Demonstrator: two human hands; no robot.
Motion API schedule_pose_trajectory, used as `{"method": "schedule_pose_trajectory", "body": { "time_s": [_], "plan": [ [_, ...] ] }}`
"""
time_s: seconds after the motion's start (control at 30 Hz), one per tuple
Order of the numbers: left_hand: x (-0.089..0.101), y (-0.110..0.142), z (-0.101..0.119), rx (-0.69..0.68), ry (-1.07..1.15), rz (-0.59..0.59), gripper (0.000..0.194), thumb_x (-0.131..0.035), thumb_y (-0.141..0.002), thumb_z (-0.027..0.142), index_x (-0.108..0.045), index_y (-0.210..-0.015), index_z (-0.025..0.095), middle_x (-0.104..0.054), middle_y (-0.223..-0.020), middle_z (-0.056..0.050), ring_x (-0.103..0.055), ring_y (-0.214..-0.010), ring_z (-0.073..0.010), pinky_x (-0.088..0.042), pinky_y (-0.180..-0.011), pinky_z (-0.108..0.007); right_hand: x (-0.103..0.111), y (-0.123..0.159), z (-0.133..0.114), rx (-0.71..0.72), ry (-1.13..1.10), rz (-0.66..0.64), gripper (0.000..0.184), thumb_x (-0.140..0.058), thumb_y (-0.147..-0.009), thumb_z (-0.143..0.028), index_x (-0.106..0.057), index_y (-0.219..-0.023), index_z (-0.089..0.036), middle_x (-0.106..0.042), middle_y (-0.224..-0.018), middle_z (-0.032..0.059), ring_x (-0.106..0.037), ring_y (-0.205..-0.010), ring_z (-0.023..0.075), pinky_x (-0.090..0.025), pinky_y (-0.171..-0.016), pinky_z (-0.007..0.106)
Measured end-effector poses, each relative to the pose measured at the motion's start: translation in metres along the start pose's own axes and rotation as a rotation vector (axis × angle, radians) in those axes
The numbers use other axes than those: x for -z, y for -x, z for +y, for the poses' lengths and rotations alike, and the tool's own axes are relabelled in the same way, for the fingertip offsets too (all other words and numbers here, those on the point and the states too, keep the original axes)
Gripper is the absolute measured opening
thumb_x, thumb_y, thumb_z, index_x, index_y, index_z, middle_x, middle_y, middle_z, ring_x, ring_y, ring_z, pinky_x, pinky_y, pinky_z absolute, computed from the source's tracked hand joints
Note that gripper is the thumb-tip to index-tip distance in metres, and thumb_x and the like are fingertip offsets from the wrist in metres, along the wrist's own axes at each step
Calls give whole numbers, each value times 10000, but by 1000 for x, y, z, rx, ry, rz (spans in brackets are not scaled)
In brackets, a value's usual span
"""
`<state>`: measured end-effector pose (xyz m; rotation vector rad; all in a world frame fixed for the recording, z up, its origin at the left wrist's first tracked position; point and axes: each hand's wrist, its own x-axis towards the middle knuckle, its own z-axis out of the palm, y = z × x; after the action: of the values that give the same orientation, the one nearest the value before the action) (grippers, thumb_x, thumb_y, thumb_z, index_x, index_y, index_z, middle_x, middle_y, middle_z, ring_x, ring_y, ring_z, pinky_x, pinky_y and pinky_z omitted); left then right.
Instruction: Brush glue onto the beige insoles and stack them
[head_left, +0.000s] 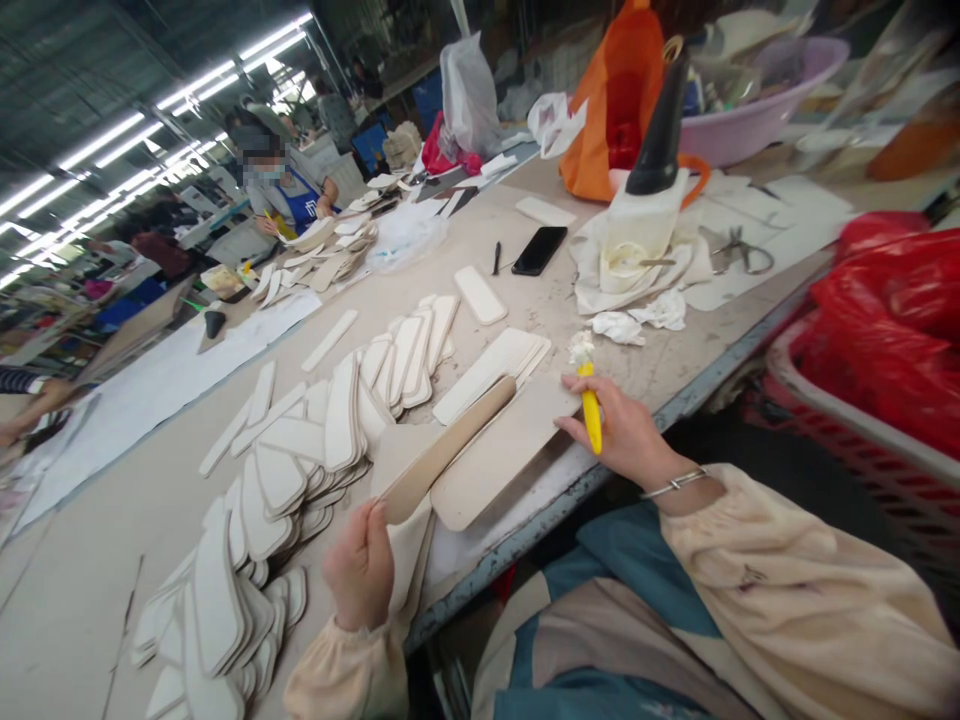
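Note:
My left hand (361, 565) pinches the near end of a tan, rounded strip (450, 447) that looks like leather or board. Beside that strip lies a wider pale panel (499, 460) with rounded corners. In my right hand (626, 430) is a yellow-handled brush (591, 405), its head up and caked with something white. Fingertips of the same hand touch the panel's far right edge. A small stack of pale pieces (495, 370) lies just behind the panel. Left of it, many overlapping cream pieces (281, 480) are spread in rows.
A glue container (637, 235) with a black cone on top stands at the back, near scissors (742, 252), a phone (540, 250) and an orange bag (611, 100). Right of the table edge is a basket (862, 430) with red plastic. A co-worker (289, 190) sits farther along.

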<state>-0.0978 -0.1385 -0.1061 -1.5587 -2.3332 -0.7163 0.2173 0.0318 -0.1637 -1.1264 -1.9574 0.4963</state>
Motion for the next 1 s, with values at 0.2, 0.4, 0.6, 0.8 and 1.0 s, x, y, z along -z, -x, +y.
{"method": "schedule_pose_trajectory", "body": {
  "time_s": [0.2,0.4,0.6,0.8,1.0],
  "plan": [
    [9,19,-29,737,521,-107,342,-499,-814,532,-603,-833,207,-669,-758,-14,-619,-704,-184,-517,-650,-323,1,-2,1,31,20,-28,391,-656,-805,-268,-472,-1149,-235,-632,-1219,104,-632,-1086,303,-550,-850,455],
    [13,51,-45,802,509,-229,321,-456,-826,519,-548,-727,229,-626,-645,-15,-594,-589,-185,-499,-536,-321,1,-1,2,95,-15,-52,443,-710,-780,-346,-473,-1137,-232,-620,-1244,107,-619,-1103,300,-523,-899,457],
    [29,52,-51,664,226,-309,388,-560,-769,547,-648,-911,196,-626,-700,-28,-616,-676,-239,-518,-693,-411,-3,1,6,129,-5,-52,440,-722,-775,-363,-488,-1122,-228,-634,-1211,99,-613,-1097,298,-507,-924,461],
    [19,43,-7,-160,6,-223,588,-576,-850,390,-413,-1377,186,-423,-1444,-170,-413,-1331,-306,-395,-1075,-487,2,-1,1,170,-26,-83,360,-685,-810,-354,-489,-1092,-248,-643,-1171,78,-598,-1111,286,-499,-933,471],
    [-16,25,34,-490,113,-424,480,-538,-891,279,-465,-1360,204,-403,-1483,-131,-283,-1414,-301,-413,-1092,-507,1,-1,3,150,-60,-62,325,-682,-813,-334,-492,-1066,-258,-659,-1137,71,-617,-1081,281,-510,-918,478]
  ]
}}
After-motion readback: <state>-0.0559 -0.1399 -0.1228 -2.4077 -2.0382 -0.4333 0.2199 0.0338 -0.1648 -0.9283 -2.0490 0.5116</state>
